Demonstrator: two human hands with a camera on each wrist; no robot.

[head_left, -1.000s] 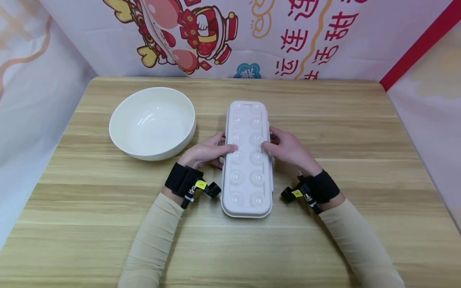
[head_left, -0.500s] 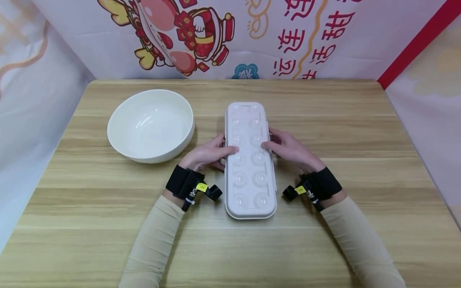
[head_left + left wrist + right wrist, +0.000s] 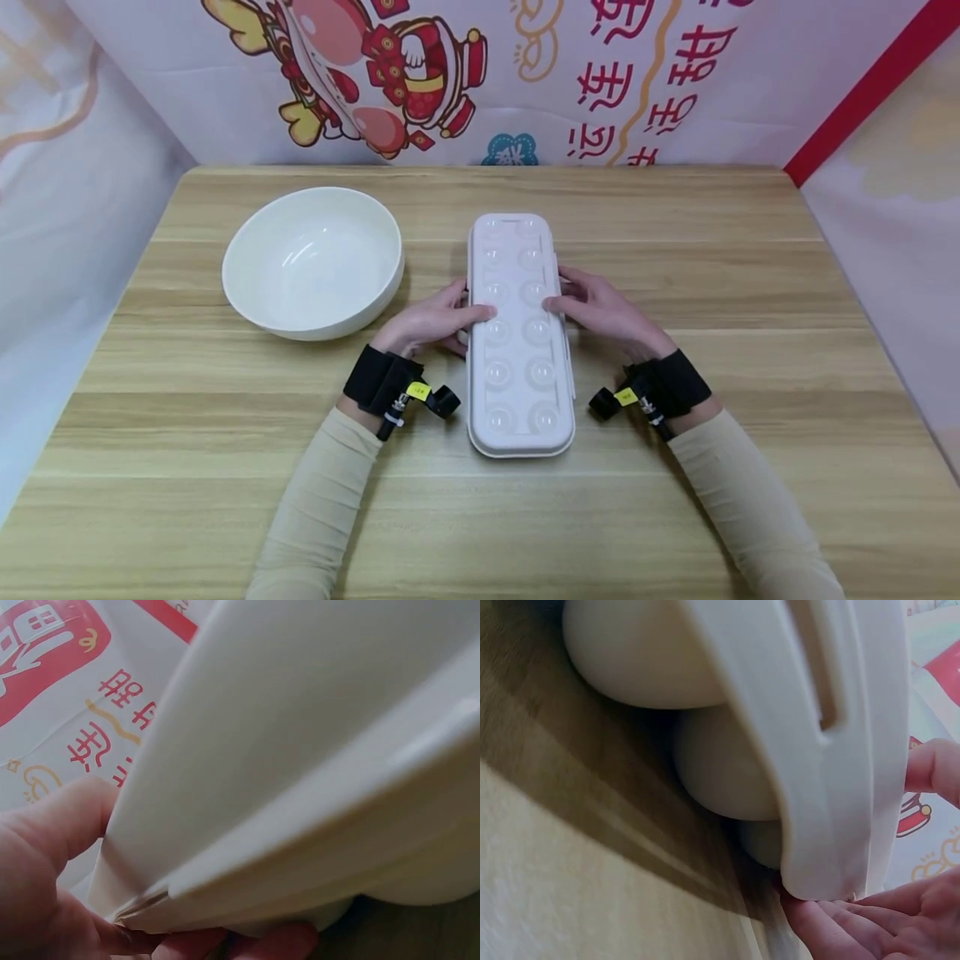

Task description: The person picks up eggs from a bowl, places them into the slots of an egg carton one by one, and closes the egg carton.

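A long white plastic egg box [image 3: 519, 392] with a closed lid and two rows of round bumps lies lengthwise before me. My left hand [image 3: 431, 321] grips its left side, thumb on top and fingers around the edge. On the right side, my right hand [image 3: 606, 315] holds it the same way, thumb on the lid's edge. The left wrist view has the fingers [image 3: 274, 941] under the box's rim. From the right wrist view, rounded cups [image 3: 724, 765] bulge below the rim, close over the table, with fingers [image 3: 832, 930] at the lower edge. The box's inside is hidden.
A large white bowl [image 3: 315, 325] stands on the wooden table [image 3: 450, 533], left of the box and just beyond my left hand. Behind the table's far edge hangs a printed cloth [image 3: 555, 108], with white cloth at both sides.
The egg box's near end has swung slightly to the right, with both hands keeping their hold. The head view has shifted a little; the bowl stays in place.
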